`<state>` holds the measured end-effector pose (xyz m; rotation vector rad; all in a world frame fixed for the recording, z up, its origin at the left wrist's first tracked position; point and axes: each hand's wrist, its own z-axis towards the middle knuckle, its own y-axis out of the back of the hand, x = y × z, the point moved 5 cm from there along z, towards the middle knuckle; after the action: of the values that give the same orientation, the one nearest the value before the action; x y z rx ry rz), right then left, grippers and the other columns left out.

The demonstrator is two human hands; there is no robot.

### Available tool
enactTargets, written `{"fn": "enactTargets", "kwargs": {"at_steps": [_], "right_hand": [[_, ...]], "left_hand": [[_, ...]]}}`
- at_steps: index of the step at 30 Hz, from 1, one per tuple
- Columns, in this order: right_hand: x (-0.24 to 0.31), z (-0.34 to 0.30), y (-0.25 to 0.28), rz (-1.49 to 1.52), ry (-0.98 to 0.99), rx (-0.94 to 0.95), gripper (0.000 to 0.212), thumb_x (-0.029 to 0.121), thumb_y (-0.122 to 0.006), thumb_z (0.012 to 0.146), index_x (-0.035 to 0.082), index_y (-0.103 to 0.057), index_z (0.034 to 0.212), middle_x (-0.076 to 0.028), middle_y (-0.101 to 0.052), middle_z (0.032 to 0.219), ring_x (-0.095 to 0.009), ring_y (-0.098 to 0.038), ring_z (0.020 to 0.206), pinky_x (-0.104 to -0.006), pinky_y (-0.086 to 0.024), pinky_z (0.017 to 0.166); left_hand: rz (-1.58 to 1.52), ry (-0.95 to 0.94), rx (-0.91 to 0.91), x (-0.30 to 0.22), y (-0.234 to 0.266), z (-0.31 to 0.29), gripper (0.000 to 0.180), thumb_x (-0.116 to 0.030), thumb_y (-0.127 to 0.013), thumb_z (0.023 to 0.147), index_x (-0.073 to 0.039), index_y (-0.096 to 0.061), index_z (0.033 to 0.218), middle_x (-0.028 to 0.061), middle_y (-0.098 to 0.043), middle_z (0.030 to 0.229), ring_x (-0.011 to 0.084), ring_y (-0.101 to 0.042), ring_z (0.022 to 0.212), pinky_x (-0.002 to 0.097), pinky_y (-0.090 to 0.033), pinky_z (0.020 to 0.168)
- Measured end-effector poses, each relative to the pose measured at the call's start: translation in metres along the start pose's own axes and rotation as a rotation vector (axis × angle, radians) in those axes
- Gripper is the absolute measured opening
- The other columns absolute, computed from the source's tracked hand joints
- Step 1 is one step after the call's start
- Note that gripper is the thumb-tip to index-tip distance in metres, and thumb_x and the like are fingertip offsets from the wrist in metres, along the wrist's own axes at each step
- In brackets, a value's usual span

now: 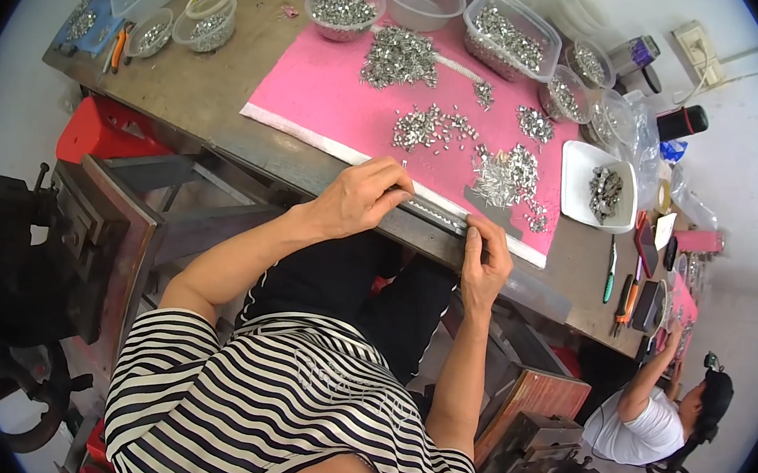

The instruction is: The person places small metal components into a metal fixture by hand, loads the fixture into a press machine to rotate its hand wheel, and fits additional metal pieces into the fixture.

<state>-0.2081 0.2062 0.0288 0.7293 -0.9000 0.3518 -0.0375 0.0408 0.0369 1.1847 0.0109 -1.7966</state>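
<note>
At the near edge of the pink mat [320, 94], a narrow metal strip [437, 213] with a row of small silver pieces along it runs between my hands. My left hand [363, 197] is closed at its left end, thumb and fingers pinched together. My right hand [486, 263] pinches the other end, its fingers bent over the strip. Just beyond lie a loose heap of small silver metal pieces [428, 129] and a pile of thin silver pins and pieces [505, 177]. The fingertips partly cover the strip's ends.
A larger silver heap [400, 58] and plastic tubs of metal parts [512, 40] stand farther back. A white tray [575, 187] sits at the right, near pliers [625, 301]. Orange-handled pliers [120, 47] lie far left. Another person [649, 413] works at the right.
</note>
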Motion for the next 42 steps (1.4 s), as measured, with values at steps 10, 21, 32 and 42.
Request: {"fn": "enactTargets", "kwargs": {"at_steps": [10,21,32,42], "right_hand": [[0.001,-0.002,-0.001,-0.013,-0.01,-0.002,0.009,0.0,-0.066,0.095,-0.001,-0.072,0.102,-0.012,-0.072,0.101,-0.022,-0.068,0.096,-0.0324,-0.052,0.086],[0.001,0.0,-0.002,-0.008,0.018,-0.002,0.011,0.001,-0.063,0.098,-0.002,-0.071,0.104,-0.01,-0.071,0.103,-0.017,-0.064,0.094,-0.0281,-0.049,0.084],[0.022,0.011,-0.01,-0.238,0.187,0.079,0.019,0.002,-0.078,0.082,0.001,-0.071,0.099,-0.012,-0.068,0.093,-0.029,-0.064,0.086,-0.0374,-0.05,0.077],[0.006,0.032,-0.006,-0.091,0.067,0.388,0.019,0.008,-0.079,0.084,0.002,-0.069,0.1,-0.011,-0.066,0.092,-0.027,-0.062,0.085,-0.0365,-0.049,0.077]], "left_hand": [[-0.047,0.044,-0.054,0.0,-0.004,-0.005,0.011,-0.002,-0.07,0.088,-0.001,-0.063,0.095,0.012,-0.063,0.091,0.0302,-0.065,0.083,0.0383,-0.052,0.073],[0.169,-0.091,-0.047,-0.009,-0.01,-0.001,0.013,-0.003,-0.073,0.084,-0.003,-0.065,0.094,0.0096,-0.064,0.093,0.0292,-0.065,0.085,0.0382,-0.053,0.074],[0.279,-0.211,-0.053,-0.012,-0.003,-0.011,0.022,-0.014,-0.079,0.081,-0.007,-0.073,0.101,0.0063,-0.067,0.098,0.0264,-0.062,0.097,0.0441,-0.048,0.094],[0.26,-0.205,0.065,0.036,-0.03,0.092,0.013,-0.02,-0.07,0.091,-0.011,-0.073,0.099,0.0055,-0.071,0.094,0.0248,-0.063,0.095,0.0471,-0.039,0.101]]}}
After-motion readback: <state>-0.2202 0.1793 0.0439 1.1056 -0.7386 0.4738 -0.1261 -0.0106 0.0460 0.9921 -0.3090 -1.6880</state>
